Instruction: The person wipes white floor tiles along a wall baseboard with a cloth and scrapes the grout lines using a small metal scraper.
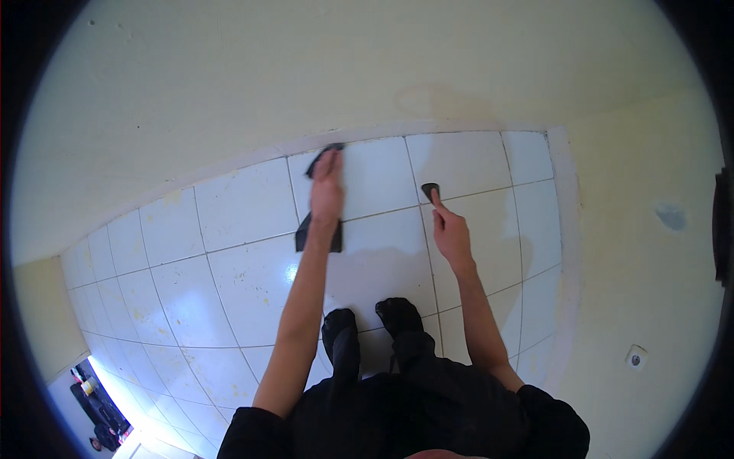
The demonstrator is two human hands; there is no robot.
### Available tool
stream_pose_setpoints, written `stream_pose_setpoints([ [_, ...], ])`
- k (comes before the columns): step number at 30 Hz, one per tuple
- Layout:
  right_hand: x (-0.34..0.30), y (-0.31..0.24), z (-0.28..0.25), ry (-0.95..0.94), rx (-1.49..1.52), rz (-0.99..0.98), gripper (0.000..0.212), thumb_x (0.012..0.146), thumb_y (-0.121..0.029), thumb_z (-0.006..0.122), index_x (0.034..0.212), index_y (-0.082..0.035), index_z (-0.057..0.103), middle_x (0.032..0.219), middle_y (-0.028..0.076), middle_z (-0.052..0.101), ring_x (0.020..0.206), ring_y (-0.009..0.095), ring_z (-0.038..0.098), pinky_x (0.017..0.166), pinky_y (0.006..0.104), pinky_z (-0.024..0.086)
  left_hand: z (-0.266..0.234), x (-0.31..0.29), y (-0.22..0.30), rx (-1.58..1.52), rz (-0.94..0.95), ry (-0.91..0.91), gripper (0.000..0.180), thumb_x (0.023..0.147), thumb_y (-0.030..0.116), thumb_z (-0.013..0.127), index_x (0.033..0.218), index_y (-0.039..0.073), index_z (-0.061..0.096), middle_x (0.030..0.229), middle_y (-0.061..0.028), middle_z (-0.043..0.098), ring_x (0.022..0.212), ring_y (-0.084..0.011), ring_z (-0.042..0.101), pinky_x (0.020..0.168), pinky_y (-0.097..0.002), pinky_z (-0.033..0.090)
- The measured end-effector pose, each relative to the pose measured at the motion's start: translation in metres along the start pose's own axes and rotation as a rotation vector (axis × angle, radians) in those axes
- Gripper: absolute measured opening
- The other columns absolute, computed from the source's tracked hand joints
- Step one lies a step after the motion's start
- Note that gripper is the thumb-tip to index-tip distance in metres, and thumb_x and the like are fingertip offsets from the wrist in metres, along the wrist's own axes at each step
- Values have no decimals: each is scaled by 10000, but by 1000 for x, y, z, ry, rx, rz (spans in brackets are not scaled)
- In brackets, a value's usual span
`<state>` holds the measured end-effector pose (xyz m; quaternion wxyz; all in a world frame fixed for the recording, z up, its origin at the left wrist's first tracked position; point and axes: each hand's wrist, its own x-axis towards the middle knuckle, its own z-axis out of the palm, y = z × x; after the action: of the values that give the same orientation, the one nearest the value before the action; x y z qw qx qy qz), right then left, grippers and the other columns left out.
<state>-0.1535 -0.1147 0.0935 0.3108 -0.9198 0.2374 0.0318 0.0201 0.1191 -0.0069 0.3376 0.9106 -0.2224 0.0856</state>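
My left hand (327,193) reaches to the far edge of the tiled floor, its fingers closed on a black, flat-looking piece (315,166) close to the wall base. Motion blurs this hand, and its fingers cover part of the piece. Under my left wrist, a black angular object (306,241) lies on the tiles, partly hidden by the forearm. My right hand (453,236) is closed, with the index finger stretched along a small dark fan-shaped scraper (430,190). Its wide end points away from me, over the tiles.
White floor tiles (367,264) with dark joints carry yellowish specks on the left. A pale wall (321,69) borders the far side, and another wall (634,252) with a socket (636,358) the right. My dark-covered feet (397,315) stand close by. Dark items (99,413) show at lower left.
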Motion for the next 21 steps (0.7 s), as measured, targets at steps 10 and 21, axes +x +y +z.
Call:
stream_pose_setpoints([
  [10,87,-19,61,0,-332,-317,540,909,-127,586,1445,-163,528,758,176,680,694,355,682,638,482,564,-78,-42,-52,30,-225,125,632,845,-149,398,1430,58,515,1500,-151,479,1394,-345,438,1162,-415,378],
  [21,117,-40,63,-103,-418,-229,588,873,-60,545,1458,-96,497,800,184,706,736,354,714,655,469,576,-78,-42,-48,-3,-243,142,569,859,-123,434,1385,58,556,1485,-119,496,1382,-341,444,1148,-424,396],
])
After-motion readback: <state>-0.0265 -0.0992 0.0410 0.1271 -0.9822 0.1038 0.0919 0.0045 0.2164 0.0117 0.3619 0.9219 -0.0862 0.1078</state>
